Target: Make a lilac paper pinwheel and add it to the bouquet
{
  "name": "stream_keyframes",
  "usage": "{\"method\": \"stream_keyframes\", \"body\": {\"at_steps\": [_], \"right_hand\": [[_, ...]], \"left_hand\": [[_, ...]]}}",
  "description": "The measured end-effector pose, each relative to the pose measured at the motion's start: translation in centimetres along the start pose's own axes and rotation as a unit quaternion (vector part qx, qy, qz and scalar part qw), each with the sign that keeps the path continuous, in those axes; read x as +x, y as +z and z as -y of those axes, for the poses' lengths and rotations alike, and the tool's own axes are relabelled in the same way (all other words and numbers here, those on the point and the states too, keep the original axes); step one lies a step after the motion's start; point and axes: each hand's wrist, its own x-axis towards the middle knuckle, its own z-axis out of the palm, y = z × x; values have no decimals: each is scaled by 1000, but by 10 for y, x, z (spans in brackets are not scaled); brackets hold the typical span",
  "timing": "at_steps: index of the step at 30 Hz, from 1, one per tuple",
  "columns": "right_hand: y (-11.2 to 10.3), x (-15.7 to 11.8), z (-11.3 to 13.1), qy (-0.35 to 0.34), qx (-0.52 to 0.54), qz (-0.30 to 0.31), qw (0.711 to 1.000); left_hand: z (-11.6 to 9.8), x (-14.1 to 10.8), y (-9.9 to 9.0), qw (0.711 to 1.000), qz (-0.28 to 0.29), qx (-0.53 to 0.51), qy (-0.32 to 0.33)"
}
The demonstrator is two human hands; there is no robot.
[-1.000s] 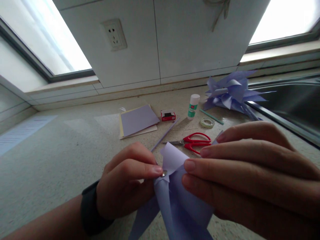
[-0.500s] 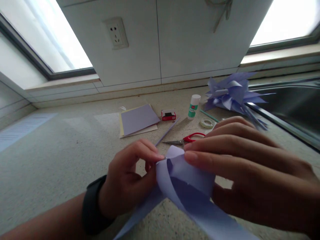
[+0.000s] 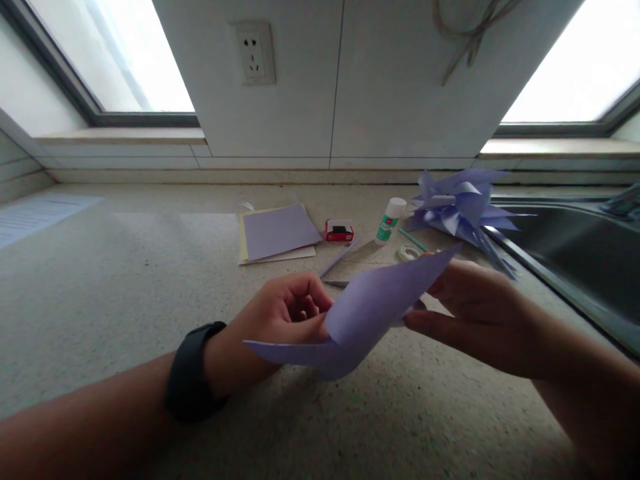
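Note:
Above the counter, a sheet of lavender paper (image 3: 375,300) is held between my hands, curled over with pointed corners to the left and upper right. My left hand (image 3: 283,317), with a dark band on its wrist, is closed on the paper's left part, the thumb against the fold. My right hand (image 3: 475,303) grips the right side; some of its fingers are behind the paper. Just beyond, the scissors (image 3: 336,283) show only their blade, the rest covered by the paper. A roll of tape (image 3: 408,253) lies partly hidden near my right hand.
On the counter (image 3: 125,300) are stacked paper squares (image 3: 283,233), a small red box (image 3: 339,231), a glue stick (image 3: 390,221), a thin lavender stick (image 3: 339,259) and a green stick (image 3: 413,240). Folded lavender pinwheels (image 3: 463,203) lie by the sink (image 3: 575,267). A printed sheet (image 3: 45,215) is far left.
The lavender paper has turned over, its loops giving way to a broad curled face. My right hand has drawn back to the right and lower. The view has shifted slightly.

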Motion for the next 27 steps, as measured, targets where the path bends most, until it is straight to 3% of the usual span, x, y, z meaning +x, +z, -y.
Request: {"method": "stream_keyframes", "body": {"at_steps": [2,4,7,11,16,20,25,27], "right_hand": [[-3,1,-1,12,93,52,994],[-6,0,-3,23,158,64,985],[-9,0,-5,50,200,53,977],[-11,3,-7,67,220,113,967],[-8,8,0,-6,232,102,967],[-3,9,18,-15,205,73,976],[3,6,40,-43,136,-13,990],[4,5,46,-60,116,3,991]], "left_hand": [[2,0,-2,1000,-10,3,-14],[4,1,-3,1000,-14,0,-25],[6,3,-2,998,2,-40,-40],[8,4,-2,995,24,-81,-51],[13,3,-4,992,61,-95,-63],[11,3,-4,990,90,-95,-51],[5,3,-2,994,76,-79,21],[3,2,-2,990,87,-81,72]]}}
